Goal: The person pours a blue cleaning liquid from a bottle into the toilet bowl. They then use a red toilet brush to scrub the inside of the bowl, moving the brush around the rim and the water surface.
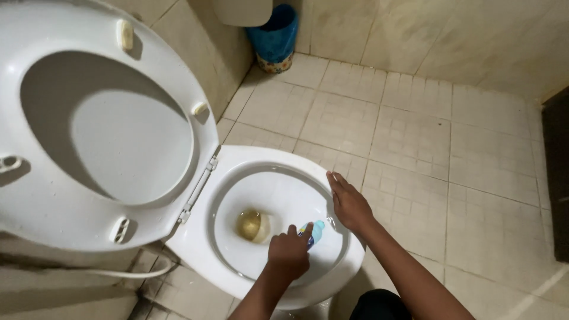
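Note:
A white toilet bowl [237, 160] stands open below me, with yellowish water at its drain [250, 224]. Its seat and lid [53, 195] are raised upright at the left. My left hand [290, 250] reaches into the bowl and grips a small light-blue tool [315, 230] with a coloured handle, held against the inner wall at the front right. My right hand [348, 203] lies flat on the bowl's right rim, fingers together and pointing toward the back wall. What kind of tool it is cannot be made out.
A blue waste bin [274, 37] stands in the far corner by the tiled wall. Beige tiled floor [427, 154] stretches to the right. A white hose [118, 274] runs along the floor at the left of the toilet. A dark door edge [558, 172] is at far right.

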